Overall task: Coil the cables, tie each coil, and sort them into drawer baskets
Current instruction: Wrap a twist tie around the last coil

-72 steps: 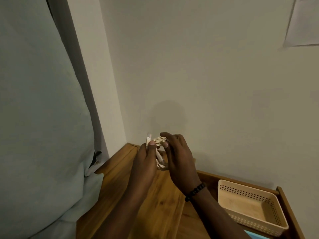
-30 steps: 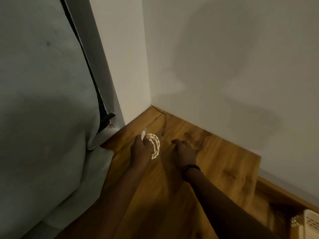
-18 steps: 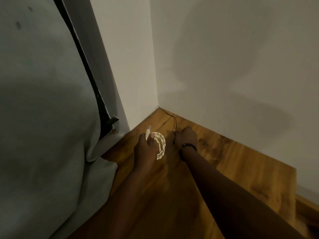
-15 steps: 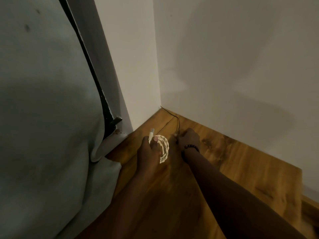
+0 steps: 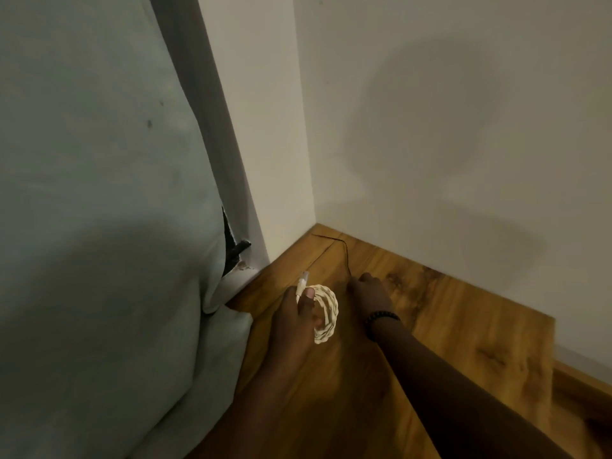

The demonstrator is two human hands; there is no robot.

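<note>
My left hand (image 5: 293, 318) grips a small coil of white braided cable (image 5: 328, 313), thumb pressed on it, one connector end sticking up past my knuckles. A thin black wire tie (image 5: 342, 250) lies on the wooden top (image 5: 463, 326), running out from the wall corner. My right hand (image 5: 369, 291), with a black bead bracelet at the wrist, rests palm down on the wood with its fingertips pinched at the near end of that tie. No basket is in view.
Two white walls meet in a corner just behind the tie. A large pale grey cushioned surface (image 5: 99, 226) fills the left side and overlaps the wooden top's left edge. The wooden top steps down to a lower ledge (image 5: 589, 392) at the right.
My view swung left and down, so the cream basket left the frame. My right hand let go of the coil and reached forward to the black tie; my left hand kept the coil.
</note>
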